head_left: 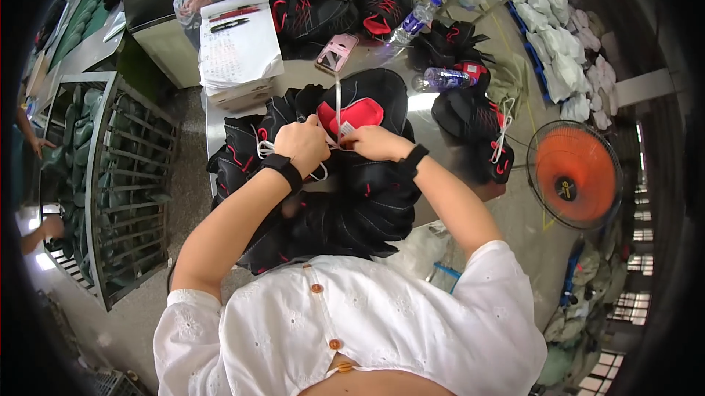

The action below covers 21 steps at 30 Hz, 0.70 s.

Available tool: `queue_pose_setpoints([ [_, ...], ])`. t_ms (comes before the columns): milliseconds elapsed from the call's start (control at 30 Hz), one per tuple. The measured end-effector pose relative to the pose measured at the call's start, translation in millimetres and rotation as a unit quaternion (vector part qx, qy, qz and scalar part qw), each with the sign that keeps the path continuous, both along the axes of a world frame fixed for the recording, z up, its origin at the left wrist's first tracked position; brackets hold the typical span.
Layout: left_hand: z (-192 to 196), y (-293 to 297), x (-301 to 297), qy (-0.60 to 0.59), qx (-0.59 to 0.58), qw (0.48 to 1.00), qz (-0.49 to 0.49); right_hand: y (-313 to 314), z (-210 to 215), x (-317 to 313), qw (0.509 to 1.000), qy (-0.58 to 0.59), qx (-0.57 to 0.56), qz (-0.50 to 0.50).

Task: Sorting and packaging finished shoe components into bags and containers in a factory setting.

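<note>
A white lace (pixel 338 106) is pinched between two hands over black shoe uppers on the bench (pixel 297 71).
The lace is grasped by the left hand (pixel 302 144), its grip clenched, and by the right hand (pixel 373 143), its fingertips pressed together — a straight stretch runs toward the far side, across the red lining (pixel 367 111) of a black shoe upper (pixel 385 89). More uppers (pixel 316 223) are packed on the near side and to the left. Beyond them a pink phone (pixel 337 53) is laid, with written sheets (pixel 239 54) to the far left and a bottle (pixel 446 79) to the right; an orange fan (pixel 575 173) is stood farther right.
</note>
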<state>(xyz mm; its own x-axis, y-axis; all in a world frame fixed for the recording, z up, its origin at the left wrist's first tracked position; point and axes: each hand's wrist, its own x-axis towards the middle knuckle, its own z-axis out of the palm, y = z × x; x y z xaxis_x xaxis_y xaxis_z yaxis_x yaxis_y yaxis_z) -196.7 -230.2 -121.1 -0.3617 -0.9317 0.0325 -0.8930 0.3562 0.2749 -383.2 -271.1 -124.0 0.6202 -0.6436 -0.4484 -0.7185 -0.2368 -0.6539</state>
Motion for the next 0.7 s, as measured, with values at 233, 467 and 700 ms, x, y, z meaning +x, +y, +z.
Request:
queue_pose_setpoints([
  [233,47,-22,-28,-0.03,0.036,0.997,-0.058,-9,-29,1,0.98,-0.007,-0.142,0.141],
  [467,15,-67,2,0.325,0.357,0.876,-0.026,10,-32,-7,0.988,0.026,-0.148,0.026],
  [700,8,-34,-32,-0.141,0.16,0.974,-0.076,6,-24,-6,0.99,0.021,-0.132,-0.034],
])
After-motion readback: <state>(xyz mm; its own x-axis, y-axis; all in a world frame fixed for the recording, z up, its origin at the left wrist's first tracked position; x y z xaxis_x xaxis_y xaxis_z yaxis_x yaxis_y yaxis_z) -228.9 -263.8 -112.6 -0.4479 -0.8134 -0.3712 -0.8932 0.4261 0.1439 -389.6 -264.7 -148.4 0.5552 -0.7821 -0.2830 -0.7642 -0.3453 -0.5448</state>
